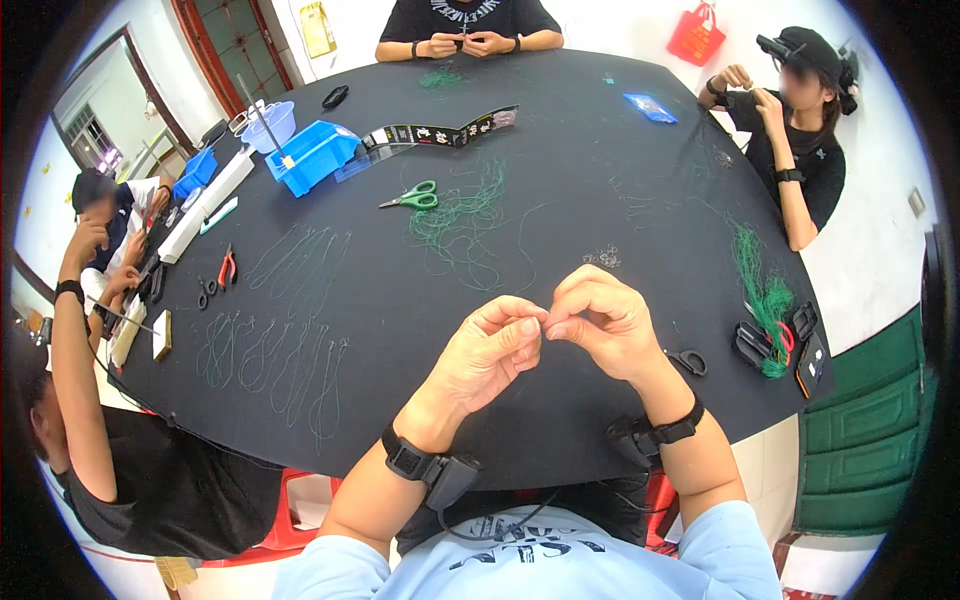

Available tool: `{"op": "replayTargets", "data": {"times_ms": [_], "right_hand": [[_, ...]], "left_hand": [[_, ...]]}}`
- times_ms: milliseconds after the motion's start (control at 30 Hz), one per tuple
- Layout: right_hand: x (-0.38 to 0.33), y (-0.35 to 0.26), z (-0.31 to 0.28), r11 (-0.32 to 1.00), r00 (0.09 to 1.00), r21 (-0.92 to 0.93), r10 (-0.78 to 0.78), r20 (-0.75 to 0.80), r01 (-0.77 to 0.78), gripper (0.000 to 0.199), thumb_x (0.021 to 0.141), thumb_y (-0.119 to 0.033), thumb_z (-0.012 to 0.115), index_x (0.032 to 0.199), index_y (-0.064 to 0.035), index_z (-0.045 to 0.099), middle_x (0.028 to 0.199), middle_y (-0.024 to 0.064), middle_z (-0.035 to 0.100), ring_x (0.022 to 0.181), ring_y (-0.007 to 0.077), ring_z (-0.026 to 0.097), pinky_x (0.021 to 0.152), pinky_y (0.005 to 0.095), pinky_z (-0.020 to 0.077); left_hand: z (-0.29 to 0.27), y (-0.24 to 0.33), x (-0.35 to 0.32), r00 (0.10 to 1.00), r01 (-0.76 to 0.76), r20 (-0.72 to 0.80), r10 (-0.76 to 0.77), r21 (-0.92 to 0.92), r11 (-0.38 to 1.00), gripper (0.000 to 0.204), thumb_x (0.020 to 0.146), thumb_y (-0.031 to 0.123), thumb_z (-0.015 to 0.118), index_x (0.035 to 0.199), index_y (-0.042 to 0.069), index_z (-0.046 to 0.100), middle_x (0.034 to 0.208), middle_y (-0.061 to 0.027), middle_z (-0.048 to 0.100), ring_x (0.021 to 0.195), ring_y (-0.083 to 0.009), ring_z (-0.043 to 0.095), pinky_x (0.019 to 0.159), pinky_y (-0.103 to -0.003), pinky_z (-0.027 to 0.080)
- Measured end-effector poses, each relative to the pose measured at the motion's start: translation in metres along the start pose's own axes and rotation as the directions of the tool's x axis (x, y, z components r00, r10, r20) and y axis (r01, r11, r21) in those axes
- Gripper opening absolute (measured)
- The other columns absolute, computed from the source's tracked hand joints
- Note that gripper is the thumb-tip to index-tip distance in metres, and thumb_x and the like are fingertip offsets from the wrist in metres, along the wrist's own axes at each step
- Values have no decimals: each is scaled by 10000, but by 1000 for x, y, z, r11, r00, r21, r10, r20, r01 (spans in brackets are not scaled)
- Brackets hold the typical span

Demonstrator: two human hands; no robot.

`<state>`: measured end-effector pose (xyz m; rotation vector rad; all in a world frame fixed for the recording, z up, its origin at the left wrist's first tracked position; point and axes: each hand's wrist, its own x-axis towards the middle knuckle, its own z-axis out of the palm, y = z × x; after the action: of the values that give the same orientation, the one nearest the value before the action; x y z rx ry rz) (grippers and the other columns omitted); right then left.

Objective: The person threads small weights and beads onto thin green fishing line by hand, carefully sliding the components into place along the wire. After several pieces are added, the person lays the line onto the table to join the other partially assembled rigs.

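My left hand [488,352] and my right hand [606,322] meet fingertip to fingertip above the near part of the black table. Each is closed in a pinch; whatever sits between the fingers is too small to make out. Just beyond my right hand lies a small pile of tiny metal pieces [603,257]. A loose tangle of green thread [460,232] spreads farther off, with green-handled scissors [412,196] at its left edge. To the left, thin green looped strands [242,350] are laid out in rows.
Black-handled scissors [688,362] lie right of my right wrist. A green thread bundle [762,285] hangs by the right edge. Red-handled pliers [228,265] and small dark scissors [207,292] lie left. A blue bin [312,160] stands far left. Other people sit around the table.
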<state>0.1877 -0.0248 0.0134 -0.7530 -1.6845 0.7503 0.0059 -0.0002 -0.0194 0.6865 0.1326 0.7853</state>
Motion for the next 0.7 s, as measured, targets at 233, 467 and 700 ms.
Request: {"op": "replayTargets", "data": {"times_ms": [233, 467, 700], "right_hand": [[-4, 5, 10, 998, 993, 49, 55, -107, -50, 104, 760, -24, 733, 856, -41, 697, 839, 39, 600, 735, 100, 559, 653, 232, 459], [-2, 3, 12, 997, 988, -45, 49, -149, -56, 98, 771, -40, 735, 861, -39, 697, 847, 39, 593, 728, 91, 541, 653, 231, 449], [30, -9, 11, 981, 977, -20, 191, -92, -194, 136, 870, -139, 658, 896, -17, 603, 844, 6, 564, 752, 75, 516, 676, 221, 425]], "left_hand": [[11, 4, 0, 993, 44, -112, -40, 36, 998, 327, 884, 142, 657, 1180, 89, 529, 783, 25, 538, 652, -49, 471, 580, -202, 401], [1, 1, 2, 989, 59, -140, -46, 94, 994, 350, 902, 212, 636, 1185, 61, 495, 753, 32, 519, 645, -60, 443, 583, -211, 378], [18, 39, -25, 981, -53, -152, 122, 395, 917, 413, 861, 202, 688, 1201, 41, 516, 767, 13, 576, 695, -67, 527, 634, -209, 431]]}}
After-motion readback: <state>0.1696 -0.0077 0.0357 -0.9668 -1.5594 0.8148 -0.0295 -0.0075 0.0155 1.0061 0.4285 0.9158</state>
